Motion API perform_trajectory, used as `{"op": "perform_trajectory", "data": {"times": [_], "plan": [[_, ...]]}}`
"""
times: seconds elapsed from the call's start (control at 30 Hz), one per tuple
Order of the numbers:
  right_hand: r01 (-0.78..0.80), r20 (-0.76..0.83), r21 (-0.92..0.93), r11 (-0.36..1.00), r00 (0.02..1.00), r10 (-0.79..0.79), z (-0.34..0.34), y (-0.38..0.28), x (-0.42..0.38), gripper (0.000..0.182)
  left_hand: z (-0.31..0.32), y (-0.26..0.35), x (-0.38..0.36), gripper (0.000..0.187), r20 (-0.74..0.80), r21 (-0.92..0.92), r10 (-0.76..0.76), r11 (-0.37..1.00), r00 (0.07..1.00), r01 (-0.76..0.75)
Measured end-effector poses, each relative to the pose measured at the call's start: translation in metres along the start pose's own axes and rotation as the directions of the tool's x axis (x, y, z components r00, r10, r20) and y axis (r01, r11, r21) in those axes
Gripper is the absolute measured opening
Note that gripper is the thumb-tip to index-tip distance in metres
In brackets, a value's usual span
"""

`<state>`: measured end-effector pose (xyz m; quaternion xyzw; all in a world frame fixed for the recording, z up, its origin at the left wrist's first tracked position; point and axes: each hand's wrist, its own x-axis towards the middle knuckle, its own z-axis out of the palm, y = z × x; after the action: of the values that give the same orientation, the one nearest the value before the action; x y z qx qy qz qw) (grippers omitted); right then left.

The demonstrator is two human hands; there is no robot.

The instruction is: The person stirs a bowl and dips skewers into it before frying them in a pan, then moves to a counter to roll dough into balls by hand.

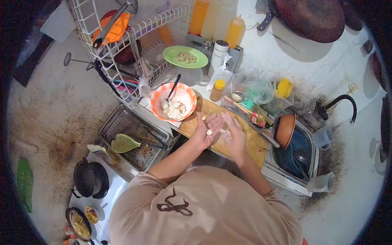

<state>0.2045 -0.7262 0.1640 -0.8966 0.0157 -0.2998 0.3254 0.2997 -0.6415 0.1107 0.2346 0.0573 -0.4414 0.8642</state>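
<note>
I see the left hand [201, 132] open, palm turned up, with a small whitish lump [209, 132] resting on it. The right hand [234, 139] is just beside it, fingers extended and slightly blurred, its palm dusted white; I can't tell whether the two hands touch. Both are above a rectangular light-brown wooden board [255, 148]. Near the board's left end I have a round orange-and-white bowl [155, 96] holding a lumpy white mixture [176, 110] and a black-handled spoon [174, 86]. Behind it, a light-green oval plate [171, 53] carries small pale balls [187, 57].
</note>
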Motion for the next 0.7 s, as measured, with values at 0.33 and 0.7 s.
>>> {"op": "perform_trajectory", "data": {"times": [0.33,0.7], "plan": [[0.015,0.068,0.036,0.999,0.998,-0.017,0.022,0.012,-0.018,0.060,0.023,-0.015,-0.016,0.081,0.306,0.001,0.065,0.998,0.950,-0.069],[0.110,-0.361,-0.058,0.992,0.924,-0.123,0.002,-0.007,-0.031,0.041,0.052,-0.015,-0.044,0.089,0.706,0.274,0.303,0.717,0.640,-0.641]]}}
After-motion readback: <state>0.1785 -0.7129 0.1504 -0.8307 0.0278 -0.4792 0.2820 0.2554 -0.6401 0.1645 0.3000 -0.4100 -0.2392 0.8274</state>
